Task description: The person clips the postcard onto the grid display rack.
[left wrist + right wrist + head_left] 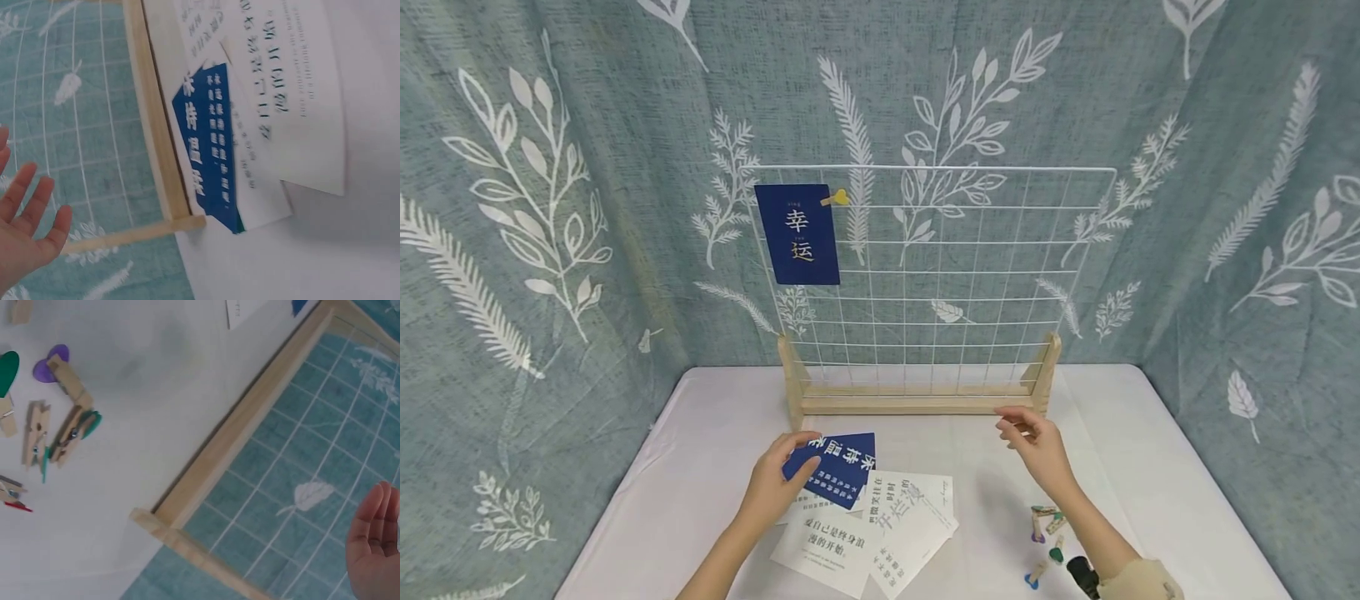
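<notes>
Several clothespins (pixel 72 382), wire rack (pixel 917 406) nearby; white card (pixel 928 493) overlaps blue card (pixel 844 467); both hands (pixel 775 482) (pixel 1041 452) empty, relaxed

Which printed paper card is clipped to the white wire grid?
The dark blue rectangular card with two large characters, held by a yellow-topped wooden clip; the other cards lie on the white table.

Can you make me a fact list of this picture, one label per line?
Backdrop: leafy blue-green cloth
Standing up: white wire grid, wooden stand
Hanging: blue card, yellow-heart clothespin
Table: second blue card, white cards, loose clothespins
Left hand: over second blue card, holding nothing
Right hand: raised, holding nothing
</notes>
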